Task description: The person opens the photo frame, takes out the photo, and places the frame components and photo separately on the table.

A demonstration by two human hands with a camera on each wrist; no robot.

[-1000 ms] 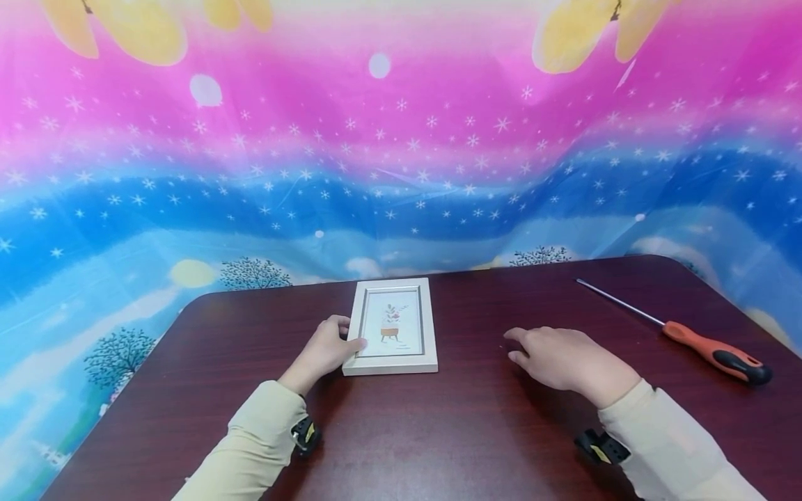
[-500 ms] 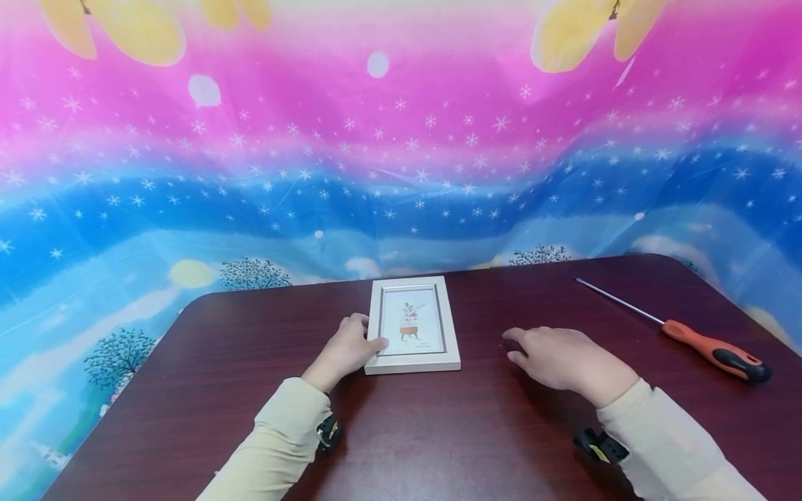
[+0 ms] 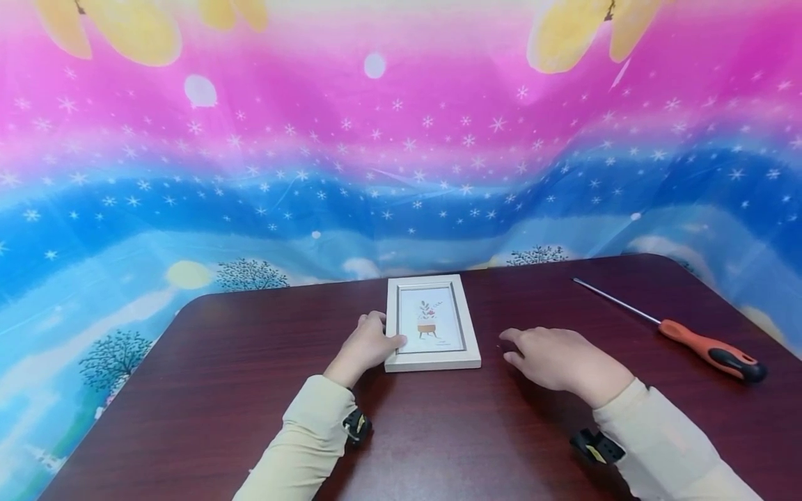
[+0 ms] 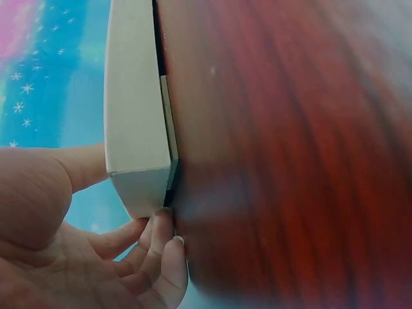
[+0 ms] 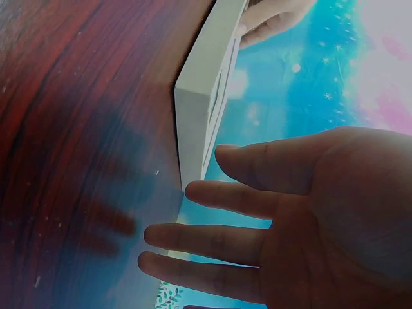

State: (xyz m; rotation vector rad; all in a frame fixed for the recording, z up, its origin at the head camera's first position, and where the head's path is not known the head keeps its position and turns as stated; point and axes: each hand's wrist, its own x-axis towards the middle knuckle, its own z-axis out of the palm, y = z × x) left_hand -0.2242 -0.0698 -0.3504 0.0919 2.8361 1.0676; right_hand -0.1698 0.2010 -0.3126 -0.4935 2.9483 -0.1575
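A cream picture frame [image 3: 432,360] with a small print of a potted plant lies face up near the table's far edge. My left hand [image 3: 366,342] grips its left side, thumb over the front border and fingers at the side edge, as the left wrist view shows of the frame's pale side [image 4: 136,90]. To the right of the frame, my right hand [image 3: 554,358] hovers low over the table with nothing in it. In the right wrist view its fingers [image 5: 206,241] are extended and spread, pointing toward the frame's near side [image 5: 193,116].
An orange and black screwdriver [image 3: 711,348] lies at the right of the dark red-brown table [image 3: 432,438], its shaft pointing to the back left. A colourful snowflake-patterned cloth [image 3: 401,174] hangs right behind the table's far edge. Each wrist carries a small black camera.
My left hand has slid the picture frame steadily rightward along the table, closer to my right hand. The right hand has stayed almost still, and the screwdriver has not moved on the table.
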